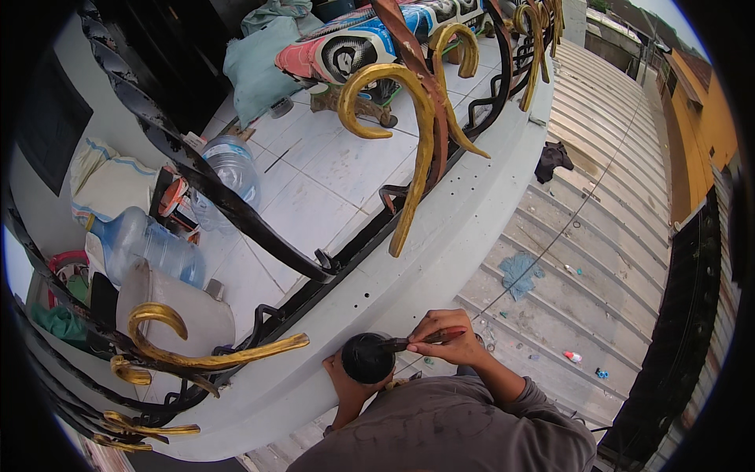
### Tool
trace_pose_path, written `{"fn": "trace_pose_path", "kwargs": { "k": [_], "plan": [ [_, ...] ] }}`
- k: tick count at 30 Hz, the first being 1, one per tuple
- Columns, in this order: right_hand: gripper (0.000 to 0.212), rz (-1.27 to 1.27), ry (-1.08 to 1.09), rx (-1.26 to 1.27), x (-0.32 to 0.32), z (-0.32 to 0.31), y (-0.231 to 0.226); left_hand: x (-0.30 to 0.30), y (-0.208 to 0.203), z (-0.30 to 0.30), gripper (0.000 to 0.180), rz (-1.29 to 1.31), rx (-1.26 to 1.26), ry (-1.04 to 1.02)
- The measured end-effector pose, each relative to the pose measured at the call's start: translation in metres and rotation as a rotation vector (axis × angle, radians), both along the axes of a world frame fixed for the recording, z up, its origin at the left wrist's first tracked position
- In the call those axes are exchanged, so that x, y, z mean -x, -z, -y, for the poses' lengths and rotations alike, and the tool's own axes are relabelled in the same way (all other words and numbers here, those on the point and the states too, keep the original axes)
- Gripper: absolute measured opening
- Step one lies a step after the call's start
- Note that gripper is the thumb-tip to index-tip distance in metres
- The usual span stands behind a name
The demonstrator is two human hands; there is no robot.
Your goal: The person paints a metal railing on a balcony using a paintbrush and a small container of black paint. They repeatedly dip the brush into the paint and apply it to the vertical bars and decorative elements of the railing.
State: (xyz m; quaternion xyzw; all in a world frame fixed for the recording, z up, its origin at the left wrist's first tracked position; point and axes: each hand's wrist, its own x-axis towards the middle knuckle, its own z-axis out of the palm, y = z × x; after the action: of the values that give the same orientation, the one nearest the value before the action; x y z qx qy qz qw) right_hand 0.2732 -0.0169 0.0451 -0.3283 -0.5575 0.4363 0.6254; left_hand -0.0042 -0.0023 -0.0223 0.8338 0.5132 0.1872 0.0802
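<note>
My left hand (343, 382) is wrapped round a small round pot of black paint (366, 360), held beside the white ledge (409, 303). In my right hand (447, 329) is a paintbrush (398, 344) with a reddish handle, pinched between the fingers. Its bristle end reaches over the rim into the dark pot, so the tip is hard to make out. Just beyond the ledge runs a metal railing with twisted black bars (228, 200), gold-coloured scrolls (409, 86) and one reddish-brown bar (409, 47).
Behind the railing, a tiled balcony floor holds large clear water bottles (157, 248), a pale bin (169, 303), stuffed sacks (259, 67) and a printed covering (354, 51). Below to the right lies a corrugated roof (582, 244) with a dark cloth (554, 161) and litter.
</note>
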Motion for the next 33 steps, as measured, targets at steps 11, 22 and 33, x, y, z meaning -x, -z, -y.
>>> {"fn": "trace_pose_path", "kwargs": {
  "k": [11,22,33],
  "plan": [
    [0.008,-0.484,-0.179,0.154,-0.001,0.006,0.002,-0.007,-0.008,0.000,0.091,0.171,-0.022,-0.029],
    [0.009,-0.169,-0.026,0.203,0.002,0.012,0.000,-0.005,0.012,0.002,0.108,0.254,0.122,-0.185],
    [0.019,-0.212,-0.056,0.234,-0.007,0.010,0.004,0.003,0.039,-0.001,0.107,0.520,0.135,-0.239]
  ]
}}
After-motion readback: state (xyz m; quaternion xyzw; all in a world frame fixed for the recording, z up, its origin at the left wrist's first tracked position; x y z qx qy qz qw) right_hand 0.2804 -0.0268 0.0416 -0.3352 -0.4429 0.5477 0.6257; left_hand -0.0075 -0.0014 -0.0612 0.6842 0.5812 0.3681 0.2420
